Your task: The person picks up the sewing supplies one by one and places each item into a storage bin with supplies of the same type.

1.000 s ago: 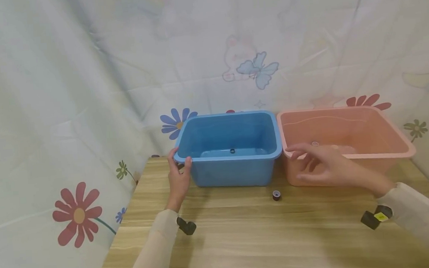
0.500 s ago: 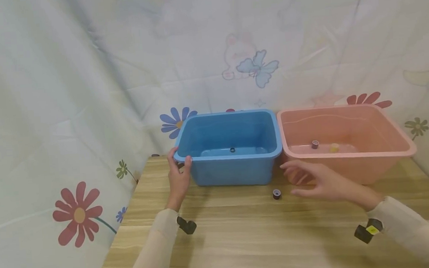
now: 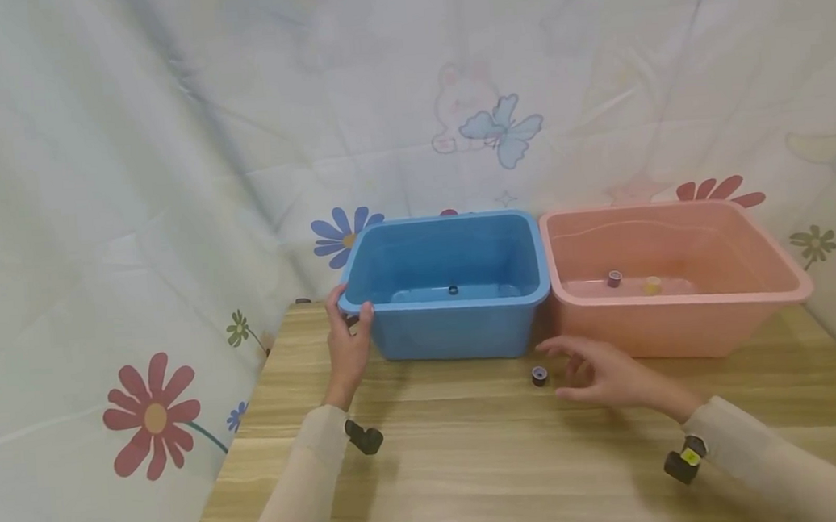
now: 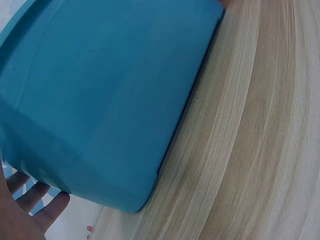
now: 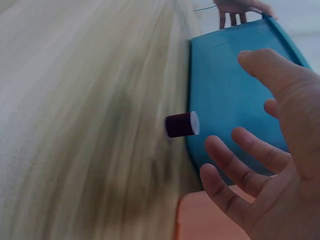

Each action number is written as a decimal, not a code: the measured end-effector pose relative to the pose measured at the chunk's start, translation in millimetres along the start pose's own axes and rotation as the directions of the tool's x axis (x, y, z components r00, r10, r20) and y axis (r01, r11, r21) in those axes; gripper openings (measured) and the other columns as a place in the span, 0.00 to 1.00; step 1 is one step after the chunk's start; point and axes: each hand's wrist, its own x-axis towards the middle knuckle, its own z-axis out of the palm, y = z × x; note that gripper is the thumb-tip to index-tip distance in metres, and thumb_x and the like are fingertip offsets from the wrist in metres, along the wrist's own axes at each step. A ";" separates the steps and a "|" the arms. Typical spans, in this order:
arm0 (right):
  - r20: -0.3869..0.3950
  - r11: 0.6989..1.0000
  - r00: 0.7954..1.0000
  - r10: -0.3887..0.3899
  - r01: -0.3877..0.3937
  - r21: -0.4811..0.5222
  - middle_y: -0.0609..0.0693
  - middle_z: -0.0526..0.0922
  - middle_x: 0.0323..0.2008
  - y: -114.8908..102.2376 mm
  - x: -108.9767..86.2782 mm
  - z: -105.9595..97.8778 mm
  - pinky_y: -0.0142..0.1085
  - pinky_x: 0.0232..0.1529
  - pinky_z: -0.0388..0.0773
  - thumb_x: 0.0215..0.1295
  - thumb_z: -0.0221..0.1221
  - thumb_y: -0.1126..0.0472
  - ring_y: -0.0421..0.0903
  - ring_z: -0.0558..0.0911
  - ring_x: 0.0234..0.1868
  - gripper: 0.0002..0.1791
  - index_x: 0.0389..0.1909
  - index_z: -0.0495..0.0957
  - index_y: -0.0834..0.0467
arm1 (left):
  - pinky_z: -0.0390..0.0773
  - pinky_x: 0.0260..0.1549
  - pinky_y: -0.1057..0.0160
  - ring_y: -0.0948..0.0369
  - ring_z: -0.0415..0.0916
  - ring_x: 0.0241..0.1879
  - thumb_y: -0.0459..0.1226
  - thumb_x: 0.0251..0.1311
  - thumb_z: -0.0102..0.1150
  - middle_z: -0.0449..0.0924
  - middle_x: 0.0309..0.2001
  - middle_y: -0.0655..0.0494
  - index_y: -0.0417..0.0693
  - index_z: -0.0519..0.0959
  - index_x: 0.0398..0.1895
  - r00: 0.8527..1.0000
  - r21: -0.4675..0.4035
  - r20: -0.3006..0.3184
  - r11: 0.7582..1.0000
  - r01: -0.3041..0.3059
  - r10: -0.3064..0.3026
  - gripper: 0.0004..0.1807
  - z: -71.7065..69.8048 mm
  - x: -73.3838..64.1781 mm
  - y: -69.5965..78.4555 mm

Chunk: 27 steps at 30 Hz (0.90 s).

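My left hand [image 3: 349, 351] holds the front left corner of the blue plastic bin [image 3: 459, 332], thumb at the front and fingers along the side. In the left wrist view, those fingers [image 4: 52, 210] lie against its end wall. A small dark purple spool of thread [image 3: 538, 376] with a pale end stands on the table before the bins. Just right of it hovers my right hand [image 3: 608, 373], fingers spread and holding nothing. The right wrist view shows the spool [image 5: 181, 125] apart from the fingertips [image 5: 212, 175].
Beside the blue bin stands a pink bin [image 3: 656, 329] on the wooden table [image 3: 476, 467]. Inside the pink one lie a dark spool [image 3: 614, 279] and a yellow spool [image 3: 653, 285]. A small dark ring-like piece [image 3: 452, 289] lies in the blue bin. A patterned curtain [image 3: 409, 132] hangs behind.
My right hand has come down and left from the pink bin's front rim to beside the dark spool on the table. The left hand stays on the blue bin.
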 end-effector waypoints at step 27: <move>-0.009 0.988 0.999 0.052 -0.052 -0.147 0.42 0.84 0.49 33.3 14.2 37.9 0.48 0.54 0.78 0.56 0.73 0.65 0.46 0.81 0.47 0.25 0.56 0.82 0.54 | 0.78 0.52 0.38 0.40 0.75 0.60 0.57 0.73 0.54 0.67 0.71 0.37 0.68 0.55 0.76 1.000 0.006 0.002 1.000 -0.003 0.003 0.33 0.8 1.4 -1.3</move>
